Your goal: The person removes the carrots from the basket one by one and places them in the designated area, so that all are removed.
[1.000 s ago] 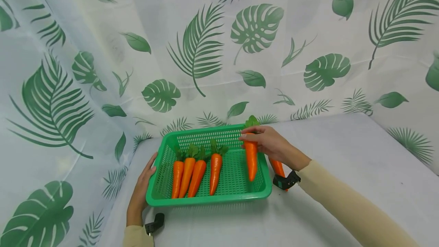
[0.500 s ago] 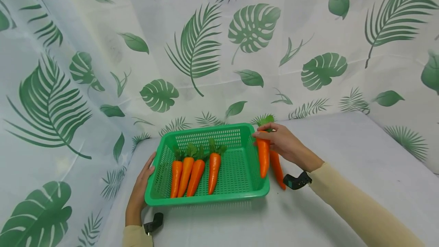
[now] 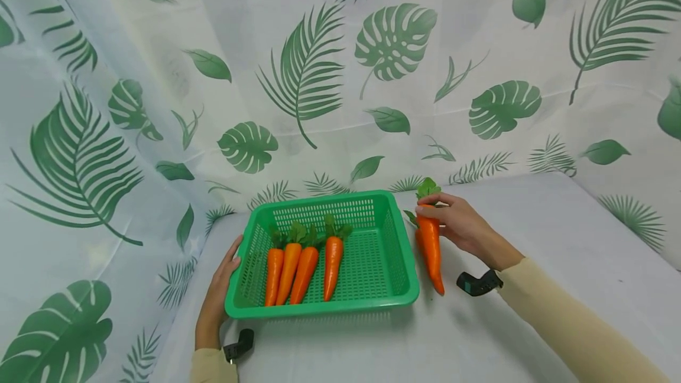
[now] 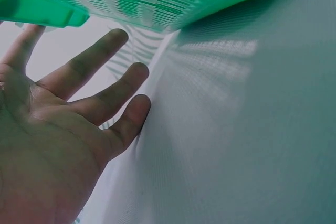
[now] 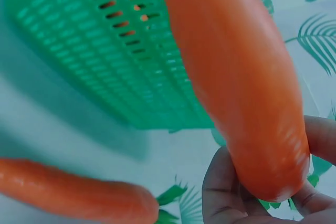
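Note:
My right hand (image 3: 468,226) pinches a carrot (image 3: 432,247) near its leafy top, to the right of the green basket (image 3: 367,305). The carrot's tip points down toward the table. Behind it a second carrot (image 5: 79,192) lies on the table, mostly hidden in the head view; the right wrist view shows it apart from the held one. My left hand (image 3: 217,294) rests along the basket's left side, thumb at the rim. In the left wrist view its fingers (image 4: 86,69) are spread and fairly straight beneath the rim. Several carrots (image 3: 303,273) lie inside the basket's left half and middle.
A white cloth covers the table (image 3: 532,288). Leaf-printed white sheeting (image 3: 340,75) hangs behind and to the left. The basket's perforated walls stand between the carrots inside and those at its right.
My right hand has carried the carrot from above the basket's right end, over the rim, to outside its right side, above the lying carrot. The left hand stays on the basket.

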Demonstrator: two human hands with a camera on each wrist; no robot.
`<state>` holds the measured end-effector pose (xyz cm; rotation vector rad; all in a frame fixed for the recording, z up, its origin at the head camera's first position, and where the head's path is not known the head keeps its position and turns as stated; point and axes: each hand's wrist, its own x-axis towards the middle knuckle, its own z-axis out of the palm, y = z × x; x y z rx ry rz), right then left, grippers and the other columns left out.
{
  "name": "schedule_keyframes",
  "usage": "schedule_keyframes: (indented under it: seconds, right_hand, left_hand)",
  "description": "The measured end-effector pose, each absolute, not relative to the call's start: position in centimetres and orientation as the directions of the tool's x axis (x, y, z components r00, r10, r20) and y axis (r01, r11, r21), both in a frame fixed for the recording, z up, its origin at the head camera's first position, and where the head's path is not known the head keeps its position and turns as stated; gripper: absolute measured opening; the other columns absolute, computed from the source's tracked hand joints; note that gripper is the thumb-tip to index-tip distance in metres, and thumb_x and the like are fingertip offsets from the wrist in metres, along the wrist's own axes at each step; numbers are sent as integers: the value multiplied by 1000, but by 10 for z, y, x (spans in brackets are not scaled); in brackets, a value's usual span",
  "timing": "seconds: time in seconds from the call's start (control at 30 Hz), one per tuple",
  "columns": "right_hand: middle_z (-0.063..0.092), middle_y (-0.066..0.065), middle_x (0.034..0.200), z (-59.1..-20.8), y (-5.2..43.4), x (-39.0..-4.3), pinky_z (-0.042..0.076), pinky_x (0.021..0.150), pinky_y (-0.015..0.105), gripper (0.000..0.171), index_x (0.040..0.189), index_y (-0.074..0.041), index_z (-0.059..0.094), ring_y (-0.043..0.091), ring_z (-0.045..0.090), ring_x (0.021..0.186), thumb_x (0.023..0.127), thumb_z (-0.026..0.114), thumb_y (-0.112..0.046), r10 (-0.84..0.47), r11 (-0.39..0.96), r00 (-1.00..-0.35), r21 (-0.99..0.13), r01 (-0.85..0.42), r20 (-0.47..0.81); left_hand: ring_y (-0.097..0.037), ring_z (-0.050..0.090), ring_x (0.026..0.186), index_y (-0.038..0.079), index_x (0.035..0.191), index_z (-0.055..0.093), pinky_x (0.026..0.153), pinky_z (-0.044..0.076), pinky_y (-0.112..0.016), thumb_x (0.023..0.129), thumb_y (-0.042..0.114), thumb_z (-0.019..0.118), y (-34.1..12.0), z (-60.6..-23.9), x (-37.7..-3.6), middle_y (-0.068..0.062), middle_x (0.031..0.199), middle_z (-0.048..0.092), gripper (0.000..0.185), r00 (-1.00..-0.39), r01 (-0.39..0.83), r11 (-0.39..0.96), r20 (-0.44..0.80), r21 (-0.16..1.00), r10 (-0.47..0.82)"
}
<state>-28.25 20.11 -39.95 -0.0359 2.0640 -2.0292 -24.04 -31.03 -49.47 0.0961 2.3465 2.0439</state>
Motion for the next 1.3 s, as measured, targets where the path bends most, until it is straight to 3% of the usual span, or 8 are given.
schedule_keyframes:
  seconds: [0.27, 0.6, 0.87, 1.07, 1.3]
  right_hand:
    - [62, 12, 123, -410, 218, -285, 57, 88, 32, 28, 130, -6, 63, 27, 61, 109, 107, 68, -22, -158, 36, -972, -985, 170, -173]
    - [58, 14, 130, -425, 231, -286, 57, 87, 30, 37, 138, -2, 60, 22, 61, 104, 109, 66, -23, -102, 66, -975, -980, 190, -196]
    - [57, 17, 137, -438, 238, -289, 54, 88, 30, 48, 148, 3, 56, 27, 57, 112, 109, 65, -25, -38, 172, -970, -958, 231, -241]
    - [60, 17, 134, -450, 242, -291, 55, 82, 30, 49, 147, 5, 58, 27, 57, 107, 108, 67, -24, 3, 202, -966, -946, 255, -260]
    - [56, 26, 144, -458, 241, -291, 55, 83, 30, 49, 147, 6, 58, 30, 58, 111, 108, 67, -21, 9, 212, -970, -948, 238, -242]
  left_hand:
    - [-28, 35, 140, 28, 174, 21, 98, 46, -24, 118, 42, 35, -311, -494, -240, -3, 174, 21, 59, -997, 35, 137, 26, 990, 68]
    - [-27, 36, 140, 27, 174, 21, 99, 46, -24, 119, 41, 34, -311, -495, -240, -3, 174, 21, 59, -996, 47, 138, 36, 989, 77]
    - [-25, 40, 137, 27, 174, 21, 98, 47, -26, 119, 40, 34, -312, -496, -240, -3, 174, 22, 58, -996, 54, 135, 44, 989, 81]
    - [-26, 33, 143, 29, 174, 21, 100, 44, -24, 119, 41, 34, -313, -496, -241, -2, 175, 19, 58, -994, 63, 135, 49, 989, 100]
    - [-27, 33, 143, 29, 174, 20, 99, 44, -25, 119, 42, 33, -314, -497, -241, -2, 175, 19, 58, -995, 57, 140, 44, 988, 94]
